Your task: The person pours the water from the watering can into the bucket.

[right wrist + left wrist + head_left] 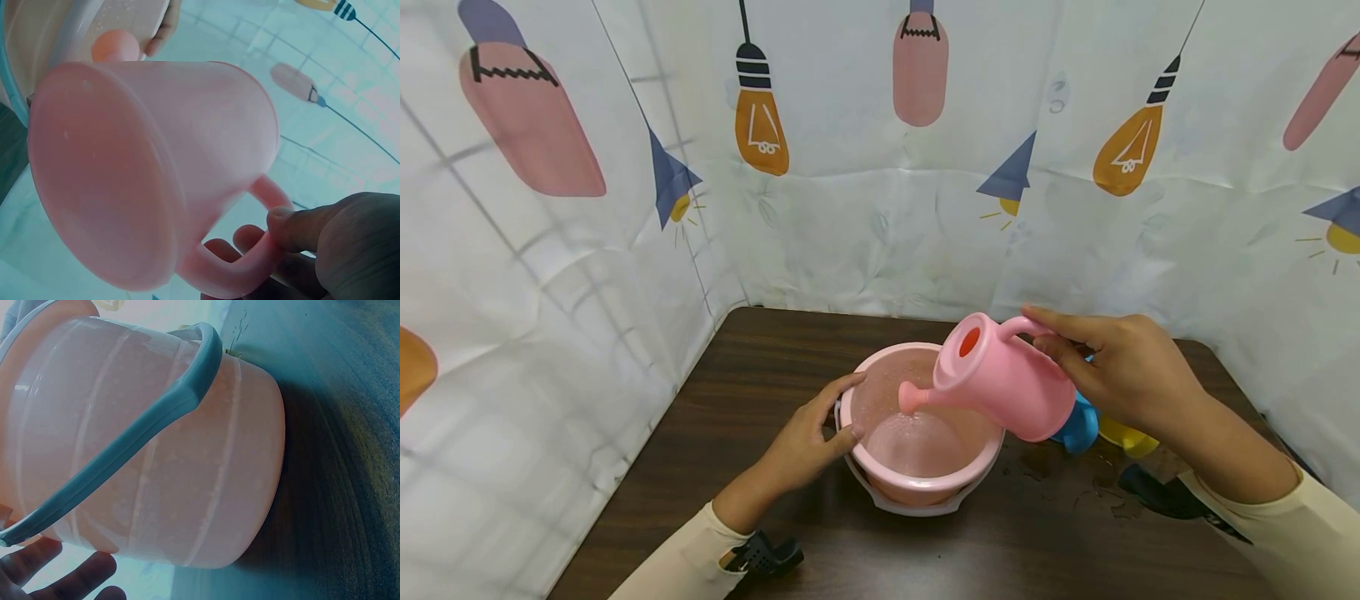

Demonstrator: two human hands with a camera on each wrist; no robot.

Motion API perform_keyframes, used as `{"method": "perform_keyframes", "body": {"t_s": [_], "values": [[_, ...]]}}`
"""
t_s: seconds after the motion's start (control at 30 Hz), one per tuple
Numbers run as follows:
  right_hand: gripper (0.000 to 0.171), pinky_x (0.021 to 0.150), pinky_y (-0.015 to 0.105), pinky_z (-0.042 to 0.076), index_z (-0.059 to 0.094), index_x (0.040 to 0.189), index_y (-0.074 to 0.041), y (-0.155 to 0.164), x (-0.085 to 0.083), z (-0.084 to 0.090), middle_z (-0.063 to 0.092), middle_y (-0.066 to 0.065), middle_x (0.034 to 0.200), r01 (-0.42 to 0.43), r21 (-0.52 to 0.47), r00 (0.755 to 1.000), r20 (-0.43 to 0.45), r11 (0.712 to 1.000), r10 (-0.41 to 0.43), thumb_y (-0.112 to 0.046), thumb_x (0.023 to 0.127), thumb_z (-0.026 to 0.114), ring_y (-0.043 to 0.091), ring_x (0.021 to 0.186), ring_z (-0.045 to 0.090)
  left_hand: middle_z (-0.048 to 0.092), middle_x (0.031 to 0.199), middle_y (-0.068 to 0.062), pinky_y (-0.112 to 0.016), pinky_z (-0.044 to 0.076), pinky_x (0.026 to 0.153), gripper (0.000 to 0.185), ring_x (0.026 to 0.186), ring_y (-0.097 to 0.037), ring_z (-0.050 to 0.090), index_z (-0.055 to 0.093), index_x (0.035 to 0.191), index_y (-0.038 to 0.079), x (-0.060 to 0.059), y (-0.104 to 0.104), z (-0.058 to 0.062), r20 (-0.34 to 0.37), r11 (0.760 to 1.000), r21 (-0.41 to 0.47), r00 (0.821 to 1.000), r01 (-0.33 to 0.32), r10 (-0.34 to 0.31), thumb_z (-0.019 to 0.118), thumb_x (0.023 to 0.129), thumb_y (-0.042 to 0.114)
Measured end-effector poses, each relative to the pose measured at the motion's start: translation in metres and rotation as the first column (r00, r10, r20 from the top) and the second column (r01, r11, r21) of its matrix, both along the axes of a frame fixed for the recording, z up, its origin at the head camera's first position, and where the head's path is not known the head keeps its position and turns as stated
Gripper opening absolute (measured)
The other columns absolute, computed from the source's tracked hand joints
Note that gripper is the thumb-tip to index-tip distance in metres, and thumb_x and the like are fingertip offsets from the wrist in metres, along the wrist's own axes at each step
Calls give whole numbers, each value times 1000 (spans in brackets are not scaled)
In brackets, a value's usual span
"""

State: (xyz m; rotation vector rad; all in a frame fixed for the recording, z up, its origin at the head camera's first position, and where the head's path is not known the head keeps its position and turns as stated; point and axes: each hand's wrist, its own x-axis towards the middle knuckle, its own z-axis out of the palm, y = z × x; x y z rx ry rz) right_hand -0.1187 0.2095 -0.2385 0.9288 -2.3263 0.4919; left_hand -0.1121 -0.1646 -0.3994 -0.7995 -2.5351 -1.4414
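Note:
A pink bucket (880, 379) with a white handle (917, 507) stands on the dark wooden table (760, 367). My left hand (816, 433) grips its left rim, thumb over the edge. My right hand (1123, 367) holds a pink toy watering can (1007, 379) by its handle, tilted so the spout (913, 398) points down into the bucket, where water lies at the bottom. The left wrist view shows the bucket's side (187, 462) and its handle (137, 431). The right wrist view shows the can's base (119, 169), with my fingers (294, 228) curled around the handle.
Behind the can lie a blue toy (1078, 425) and a yellow toy (1127, 437). Water drops (1105, 492) spot the table at the right. White curtains with lamp prints (760, 125) close in the table on three sides.

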Motion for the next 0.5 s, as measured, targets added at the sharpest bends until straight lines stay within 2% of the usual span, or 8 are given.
{"method": "perform_keyframes", "body": {"t_s": [0.1, 0.23, 0.5], "values": [[53, 47, 27, 41, 74, 127, -13, -1, 0, 0, 70, -7, 76, -1, -2, 1000, 5, 1000, 1, -5, 76, 87, 6, 54, 51, 57, 141, -10, -40, 52, 91, 64, 108, -21, 64, 43, 154, 23, 0, 0, 0, 6, 1000, 0, 1000, -1, 1, 62, 96, 42], [53, 49, 27, 45, 74, 127, -14, -2, -1, 0, 76, -2, 88, -16, -16, 1000, 1, 1000, 16, -4, 76, 87, 10, 61, 63, 55, 143, -10, -40, 52, 93, 64, 110, -21, 63, 43, 154, 24, 0, 0, 0, 18, 1000, 3, 1000, -3, 3, 63, 96, 40], [52, 47, 22, 37, 76, 125, -14, -6, -1, 0, 77, -2, 89, -15, -28, 1000, -7, 1000, 15, -5, 75, 88, 5, 54, 51, 55, 144, -10, -40, 51, 94, 64, 111, -20, 63, 43, 155, 24, 0, 0, 0, 18, 1000, 2, 1000, -1, 1, 63, 96, 41]]}}
